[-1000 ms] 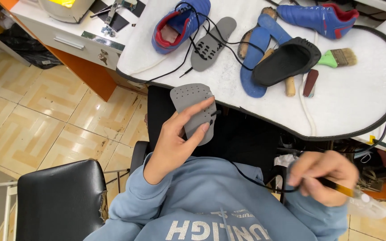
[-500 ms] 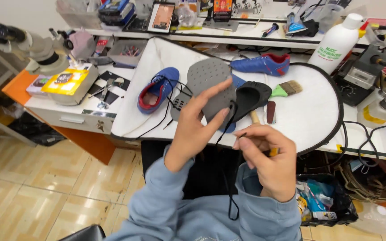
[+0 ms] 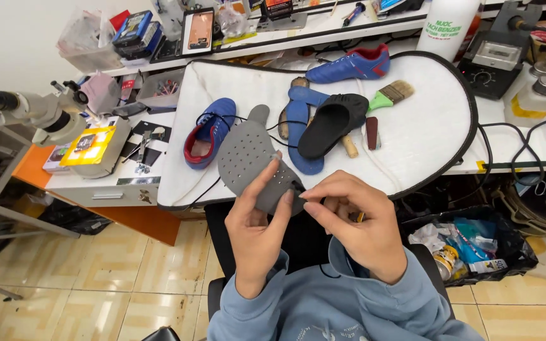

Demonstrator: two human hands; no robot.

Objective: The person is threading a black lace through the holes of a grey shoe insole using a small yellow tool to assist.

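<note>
My left hand (image 3: 257,230) holds a grey perforated shoe insole (image 3: 248,158) from below, toe end pointing up and away. My right hand (image 3: 355,224) pinches at the insole's near edge, with a yellow-tipped tool tucked in its palm and a black thread running down over my blue sweatshirt. Behind the insole, on the white padded mat (image 3: 431,126), lie a blue shoe with red lining (image 3: 206,132), a blue insole (image 3: 298,129), a black slide sandal (image 3: 333,120) and a second blue shoe (image 3: 349,66).
A green-handled brush (image 3: 392,95) and a small brown block (image 3: 371,132) lie on the mat. A microscope (image 3: 26,110) stands at left, a white bottle (image 3: 447,25) and a soldering station (image 3: 494,57) at back right. A black bin of rubbish (image 3: 469,243) sits under the bench.
The view has tipped up from my lap to the bench. My left hand raised the insole, and my right hand came up from my lap to meet its near edge.
</note>
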